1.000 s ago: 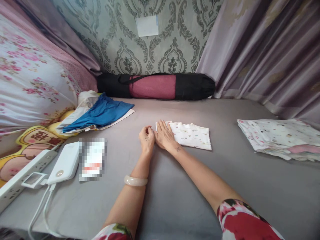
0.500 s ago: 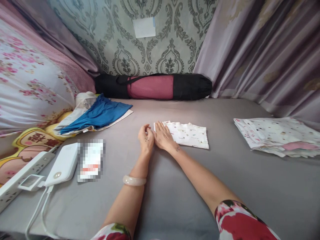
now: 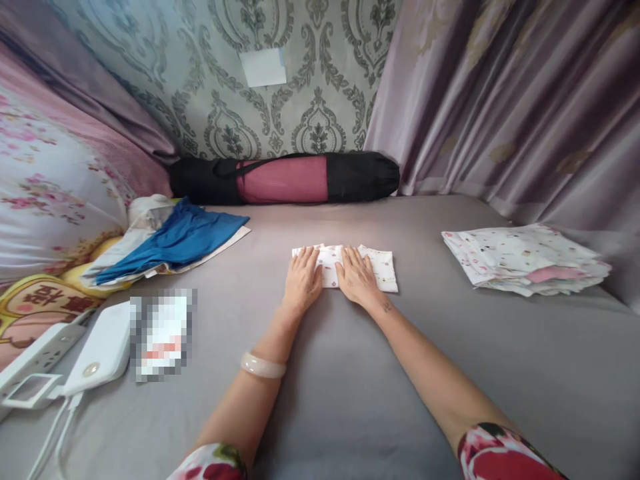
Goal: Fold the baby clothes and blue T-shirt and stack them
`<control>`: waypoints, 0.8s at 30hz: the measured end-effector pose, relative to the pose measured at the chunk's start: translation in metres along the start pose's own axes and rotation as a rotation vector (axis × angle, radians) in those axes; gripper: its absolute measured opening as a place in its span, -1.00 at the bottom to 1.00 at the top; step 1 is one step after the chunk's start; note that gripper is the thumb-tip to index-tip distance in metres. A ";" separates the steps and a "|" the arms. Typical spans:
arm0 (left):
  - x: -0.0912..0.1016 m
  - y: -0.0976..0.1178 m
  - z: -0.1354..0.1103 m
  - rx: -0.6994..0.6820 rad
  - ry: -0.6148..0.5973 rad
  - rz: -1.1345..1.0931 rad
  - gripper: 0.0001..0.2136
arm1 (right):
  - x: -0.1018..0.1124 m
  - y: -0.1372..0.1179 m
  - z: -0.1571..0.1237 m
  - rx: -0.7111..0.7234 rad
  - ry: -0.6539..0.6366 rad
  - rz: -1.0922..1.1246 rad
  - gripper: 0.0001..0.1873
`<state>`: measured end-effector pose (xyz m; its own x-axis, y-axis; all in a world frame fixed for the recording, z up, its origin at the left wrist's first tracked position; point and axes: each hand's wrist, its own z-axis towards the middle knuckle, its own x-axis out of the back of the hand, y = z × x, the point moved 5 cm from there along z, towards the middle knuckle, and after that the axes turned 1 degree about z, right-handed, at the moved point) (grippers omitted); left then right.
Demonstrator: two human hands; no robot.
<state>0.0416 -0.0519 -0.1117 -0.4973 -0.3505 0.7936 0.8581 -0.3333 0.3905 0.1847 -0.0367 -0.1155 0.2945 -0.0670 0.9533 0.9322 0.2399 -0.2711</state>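
A small white cloth garment or sheet [image 3: 330, 268] with a tiny coloured print lies folded flat on the grey bed sheet [image 3: 320, 373]. My left hand [image 3: 303, 277] rests palm down on its left end, fingers stretched out. Toward the middle and right of the cloth, my right hand [image 3: 357, 275] also lies flat, its fingers slightly spread. Neither hand grips the fabric. Parts of the cloth are hidden under both hands, and its exact kind I cannot make out.
To the right sits a stack of similar printed cloths [image 3: 525, 257]. Blue clothing [image 3: 183, 237] lies at left, near a white power bank [image 3: 103, 347], a power strip [image 3: 37, 357] and a blurred-out object [image 3: 167, 333]. A black and pink rolled bag [image 3: 285, 179] lies along the wall.
My left hand has gone from curled beside the cloth to flat on its left end. My right hand has slid rightward along the cloth. The view has shifted slightly.
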 end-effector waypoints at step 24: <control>-0.028 0.019 0.012 0.004 -0.115 0.182 -0.58 | 0.003 0.031 -0.001 -0.076 0.065 -0.010 -0.40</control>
<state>0.0732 -0.0376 -0.1210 -0.3169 -0.3026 0.8989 0.9330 -0.2697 0.2381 0.2146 -0.0306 -0.1211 0.2955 -0.1327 0.9461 0.9478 0.1646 -0.2730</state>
